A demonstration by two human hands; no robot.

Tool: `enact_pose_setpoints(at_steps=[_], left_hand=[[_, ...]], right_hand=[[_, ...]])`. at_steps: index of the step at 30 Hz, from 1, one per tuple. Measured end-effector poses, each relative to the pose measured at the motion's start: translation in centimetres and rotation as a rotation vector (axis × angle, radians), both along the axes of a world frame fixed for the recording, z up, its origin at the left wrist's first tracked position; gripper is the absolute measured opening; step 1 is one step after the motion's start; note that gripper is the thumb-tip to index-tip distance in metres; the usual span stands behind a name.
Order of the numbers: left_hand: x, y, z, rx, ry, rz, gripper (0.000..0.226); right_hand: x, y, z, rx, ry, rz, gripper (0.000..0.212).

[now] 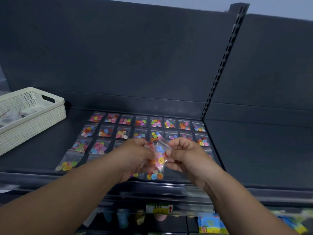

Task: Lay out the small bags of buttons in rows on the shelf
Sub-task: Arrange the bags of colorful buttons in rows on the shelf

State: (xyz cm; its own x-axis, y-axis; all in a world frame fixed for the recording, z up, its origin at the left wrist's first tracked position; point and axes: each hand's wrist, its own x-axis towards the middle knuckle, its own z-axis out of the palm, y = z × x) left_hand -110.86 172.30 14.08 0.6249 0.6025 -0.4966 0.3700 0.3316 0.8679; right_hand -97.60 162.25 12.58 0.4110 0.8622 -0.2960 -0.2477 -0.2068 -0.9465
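Several small clear bags of coloured buttons [155, 123] lie in rows on the dark shelf [47, 150]. My left hand [133, 155] and my right hand [183, 153] meet above the front rows. Between them hangs a bag of buttons [160, 158], upright, pinched from both sides. My left hand also grips a second bag with red buttons [149, 145]. One more bag [154, 175] lies on the shelf just below my hands. Part of the third and fourth rows is hidden behind my hands and forearms.
A cream plastic basket [33, 114] with clear bags inside stands at the shelf's left. A slotted upright post [220, 68] divides this shelf from the bare one on the right [262, 150]. A price label [159, 208] and packaged goods [210, 223] sit on the shelf below.
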Motion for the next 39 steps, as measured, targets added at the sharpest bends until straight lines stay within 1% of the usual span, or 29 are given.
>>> enact_pose_setpoints(at_steps=[3, 5, 6, 8, 11, 13, 16, 19, 21, 23, 28, 32, 35, 39], left_hand=[[0.4, -0.4, 0.0, 0.017, 0.035, -0.037, 0.021], [0.6, -0.5, -0.1, 0.019, 0.038, -0.030, 0.022], [0.6, -0.5, -0.1, 0.023, 0.041, -0.019, 0.021], [0.6, -0.4, -0.1, 0.042, 0.058, 0.008, 0.019], [0.5, -0.2, -0.1, 0.025, 0.060, 0.031, 0.024], [0.6, -0.3, 0.1, -0.003, 0.040, 0.050, 0.027], [0.8, -0.2, 0.1, -0.081, 0.005, 0.146, 0.041], [0.9, -0.2, 0.1, -0.087, -0.007, 0.203, 0.033], [0.8, -0.3, 0.2, -0.067, -0.008, 0.193, 0.024], [0.6, -0.2, 0.0, -0.042, -0.005, 0.155, 0.020], [0.3, -0.1, -0.4, -0.004, -0.013, 0.135, 0.017], [0.3, -0.1, -0.1, -0.001, -0.024, 0.150, 0.020], [0.4, -0.2, -0.1, 0.017, -0.022, 0.139, 0.024], [0.5, -0.5, 0.0, 0.050, -0.025, 0.105, 0.023]], right_hand=[[0.7, -0.2, 0.1, 0.021, 0.058, -0.073, 0.018], [1.6, -0.4, 0.0, 0.023, 0.053, -0.119, 0.019], [2.2, -0.5, -0.1, 0.018, 0.014, -0.140, 0.019], [3.2, -0.7, -0.4, -0.015, -0.124, -0.167, 0.018], [4.0, -1.2, -1.3, -0.102, -0.312, -0.150, 0.016], [3.9, -1.4, -2.1, -0.144, -0.377, -0.119, 0.016], [3.7, -1.6, -3.1, -0.184, -0.409, -0.085, 0.016], [3.3, -1.5, -3.9, -0.203, -0.466, -0.053, 0.018], [3.1, -1.4, -4.4, -0.210, -0.513, -0.065, 0.020], [3.0, -1.4, -4.5, -0.208, -0.551, -0.072, 0.021], [2.8, -1.1, -4.7, -0.197, -0.586, -0.095, 0.024], [2.6, -1.1, -5.2, -0.237, -0.636, -0.075, 0.024], [2.7, -1.1, -5.4, -0.283, -0.733, -0.073, 0.024], [2.4, -1.2, -5.3, -0.328, -0.869, -0.078, 0.022]])
